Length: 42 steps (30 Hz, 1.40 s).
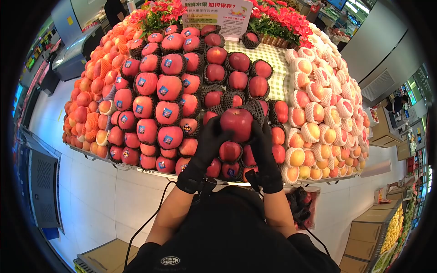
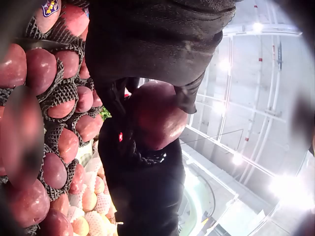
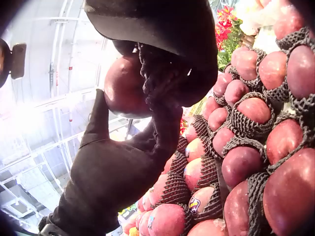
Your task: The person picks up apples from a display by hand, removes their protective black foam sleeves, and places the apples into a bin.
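Observation:
Both hands wear black gloves and meet at a large dark red apple (image 1: 236,123), raised over the front of the display. My left hand (image 1: 210,140) grips its left side, the thumb lying across the near face. At its right side my right hand (image 1: 265,144) holds a black foam net (image 1: 256,109), which is bunched between the glove and the fruit. In the right wrist view the net (image 3: 146,69) runs along one side of the apple (image 3: 125,86), leaving much of its skin bare. The right fingers are partly hidden behind the fruit.
Red apples in black nets (image 1: 168,86) fill the stand's middle, many with blue stickers. Peach-coloured fruit in white nets (image 1: 316,113) lies to the right, more apples (image 1: 86,100) left. A sign (image 1: 218,18) and red flowers (image 1: 287,22) stand behind. A plastic bag (image 1: 309,204) is below the edge.

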Available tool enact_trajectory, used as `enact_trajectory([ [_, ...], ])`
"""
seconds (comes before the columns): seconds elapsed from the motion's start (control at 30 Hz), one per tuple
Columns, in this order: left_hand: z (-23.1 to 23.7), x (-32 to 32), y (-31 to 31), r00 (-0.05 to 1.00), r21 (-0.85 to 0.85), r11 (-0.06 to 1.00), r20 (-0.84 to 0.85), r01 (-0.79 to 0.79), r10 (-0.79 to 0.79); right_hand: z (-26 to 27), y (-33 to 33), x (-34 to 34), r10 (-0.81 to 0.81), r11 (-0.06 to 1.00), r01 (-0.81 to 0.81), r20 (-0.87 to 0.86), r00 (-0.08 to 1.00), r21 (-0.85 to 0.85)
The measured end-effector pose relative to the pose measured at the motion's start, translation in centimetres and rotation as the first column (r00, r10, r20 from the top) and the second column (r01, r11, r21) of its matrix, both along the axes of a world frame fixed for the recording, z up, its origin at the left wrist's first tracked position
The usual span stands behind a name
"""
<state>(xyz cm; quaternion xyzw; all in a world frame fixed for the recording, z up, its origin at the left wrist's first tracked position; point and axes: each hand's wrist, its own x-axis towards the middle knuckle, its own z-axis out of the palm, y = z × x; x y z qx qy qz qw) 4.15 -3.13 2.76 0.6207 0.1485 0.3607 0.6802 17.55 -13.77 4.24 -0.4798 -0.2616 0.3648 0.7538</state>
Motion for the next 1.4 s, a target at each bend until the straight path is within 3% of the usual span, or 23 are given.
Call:
enact_trajectory([
  [0.1,-0.8,-0.3,0.7,0.981,-0.141,0.989,-0.181,0.044,-0.069,-0.2,0.0,-0.2,0.021,0.997,-0.027,-0.08,0.997,-0.074],
  [0.2,0.0,-0.6,0.1,0.991,-0.354,0.934,-0.095,0.052,-0.091,-0.2,0.4,-0.8,0.02,0.997,-0.029,-0.12,0.993,-0.07],
  [0.3,-0.1,-0.7,-0.1,0.997,-0.446,0.893,0.012,0.068,-0.07,-1.6,1.0,-0.4,0.102,0.991,-0.12,-0.245,0.964,-0.057],
  [0.4,-0.1,-0.9,0.1,0.995,-0.417,0.904,0.022,0.093,-0.093,-1.2,0.7,-0.6,0.206,0.974,-0.224,-0.324,0.923,-0.019],
  [0.5,-0.1,-1.1,0.5,0.992,-0.371,0.927,-0.089,0.05,-0.089,-1.3,0.9,-1.3,0.096,0.995,-0.1,-0.315,0.944,0.003],
  [0.6,0.9,-1.1,1.1,0.963,-0.325,0.945,-0.262,-0.033,-0.057,2.2,0.3,-2.7,-0.042,0.998,0.032,-0.17,0.985,-0.062],
  [0.7,-0.5,-0.8,1.2,0.983,-0.258,0.963,-0.182,-0.078,0.031,0.1,0.2,-1.1,-0.012,0.994,-0.006,-0.156,0.988,-0.113],
  [0.8,-2.6,0.1,1.6,0.989,-0.189,0.973,-0.09,-0.135,0.12,2.4,-0.2,-2.2,-0.067,0.997,0.061,-0.118,0.991,-0.057],
  [0.9,-2.0,0.0,1.0,0.996,-0.327,0.942,-0.059,-0.077,0.061,2.4,0.4,-2.6,-0.066,0.998,0.067,-0.135,0.989,0.001],
  [1.0,-2.4,0.0,1.0,0.992,-0.288,0.956,-0.122,-0.055,0.02,0.9,0.1,-1.1,-0.079,0.997,0.079,-0.041,0.996,-0.004],
  [1.1,-2.4,-0.3,1.3,0.993,-0.371,0.928,-0.104,0.012,-0.054,0.6,-0.3,-1.2,-0.07,0.997,0.073,-0.115,0.991,0.026],
  [1.17,-2.2,-0.5,1.3,0.982,-0.131,0.991,-0.187,0.015,-0.039,0.8,-0.7,-1.1,-0.078,0.996,0.083,-0.104,0.991,0.04],
  [1.23,-1.7,-0.6,1.3,0.981,-0.116,0.993,-0.185,0.035,-0.056,1.4,-0.9,-1.1,-0.085,0.996,0.088,-0.102,0.991,0.027],
  [1.3,-1.1,-0.6,1.2,0.989,-0.329,0.941,-0.096,0.073,-0.11,2.0,-1.1,-1.2,-0.094,0.996,0.092,-0.109,0.99,-0.017],
  [1.4,-2.0,-0.4,1.5,0.987,-0.271,0.958,-0.098,0.097,-0.128,-0.5,-1.3,0.0,-0.01,1.0,0.01,-0.038,0.999,0.003],
])
